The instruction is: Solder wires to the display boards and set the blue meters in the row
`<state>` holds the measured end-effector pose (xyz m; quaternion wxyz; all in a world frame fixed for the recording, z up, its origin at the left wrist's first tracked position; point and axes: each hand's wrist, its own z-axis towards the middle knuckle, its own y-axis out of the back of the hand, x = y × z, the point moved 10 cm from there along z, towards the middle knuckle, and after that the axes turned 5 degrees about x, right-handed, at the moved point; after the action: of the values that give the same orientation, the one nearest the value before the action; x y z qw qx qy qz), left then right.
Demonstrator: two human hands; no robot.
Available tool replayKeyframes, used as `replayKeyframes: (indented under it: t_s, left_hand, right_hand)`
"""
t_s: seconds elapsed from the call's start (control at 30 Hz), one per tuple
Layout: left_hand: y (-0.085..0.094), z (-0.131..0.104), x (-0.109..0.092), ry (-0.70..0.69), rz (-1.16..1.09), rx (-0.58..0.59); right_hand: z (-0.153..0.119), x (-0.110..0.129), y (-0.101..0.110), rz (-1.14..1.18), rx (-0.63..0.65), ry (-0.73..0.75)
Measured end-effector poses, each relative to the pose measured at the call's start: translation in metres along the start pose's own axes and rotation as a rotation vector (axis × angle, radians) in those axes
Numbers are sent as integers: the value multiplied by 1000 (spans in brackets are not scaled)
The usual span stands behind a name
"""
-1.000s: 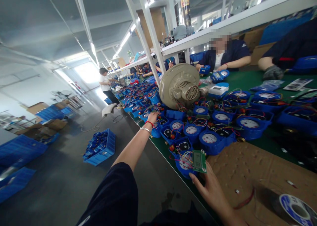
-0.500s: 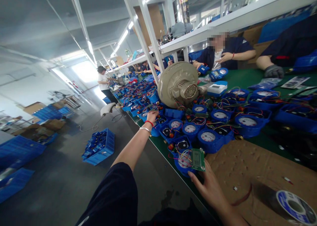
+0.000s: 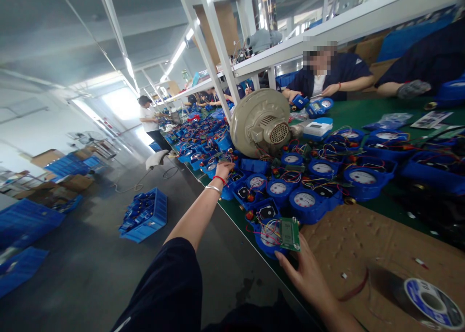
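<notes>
While your left hand extends among the blue meters, grip hidden, your right hand sits at the green display board over the nearest dial, whether clasping it unclear.

Green circuit board, blue meters, white dials, beige blower

Far beyond the fingers of the right hand, a co-worker's gloved hand now sits turned and farther back from the plastic bag. Left of it, another co-worker's bare hand, raised a moment ago, is lower, near a meter.
</notes>
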<state>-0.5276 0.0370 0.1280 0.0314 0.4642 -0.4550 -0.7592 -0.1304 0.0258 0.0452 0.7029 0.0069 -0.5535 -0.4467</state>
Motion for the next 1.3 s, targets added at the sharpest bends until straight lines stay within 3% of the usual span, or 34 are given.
replayKeyframes:
  t_s: [0.6, 1.3]
  left_hand:
    - [-1, 7, 12, -28, -96, -94]
    - [7, 3, 56, 79, 2, -330]
  right_hand:
    - [1, 3, 1, 4, -13, 19]
    - [-1, 0, 0, -27, -25, 31]
